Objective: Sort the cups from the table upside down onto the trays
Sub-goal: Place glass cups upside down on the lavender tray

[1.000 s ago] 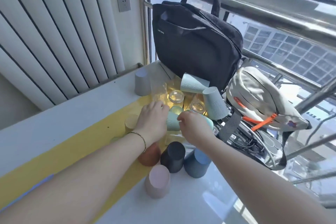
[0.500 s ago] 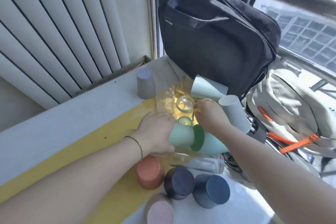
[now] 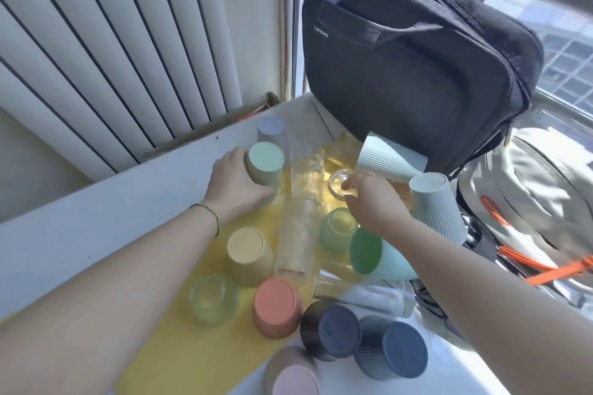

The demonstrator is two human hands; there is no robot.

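Both hands on cups, yellow tray [image 3: 179, 333] mid-table.
Left hand [image 3: 239, 184] wraps the inverted mint cup [image 3: 265, 163] near the tray's far end; right hand [image 3: 373, 199] pinches the small clear glass cup [image 3: 340, 183] beside it, by the black bag [image 3: 414, 74].

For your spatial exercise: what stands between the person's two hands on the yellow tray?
In the head view, a tall clear glass stands upside down between the left hand and right hand.
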